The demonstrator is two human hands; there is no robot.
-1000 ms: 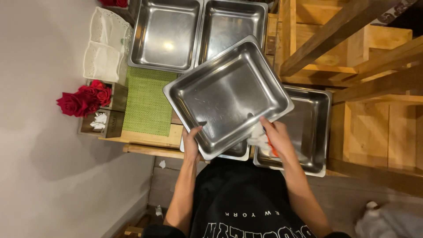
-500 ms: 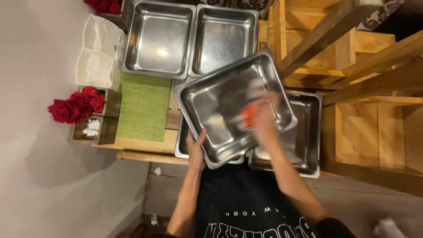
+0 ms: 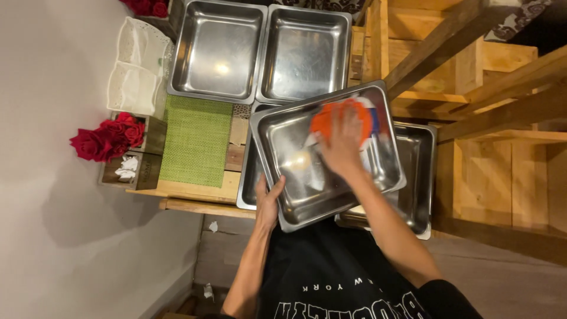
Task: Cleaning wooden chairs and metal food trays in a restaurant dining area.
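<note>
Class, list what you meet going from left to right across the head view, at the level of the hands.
Red roses → green mat → left hand → held steel pan → right hand on an orange cloth → wooden frame.

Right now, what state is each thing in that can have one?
Held pan: tilted, gripped at its near edge by the left hand.
Cloth: pressed inside the pan under the right hand.
Two back pans: flat, empty.
Green mat: lying flat.
</note>
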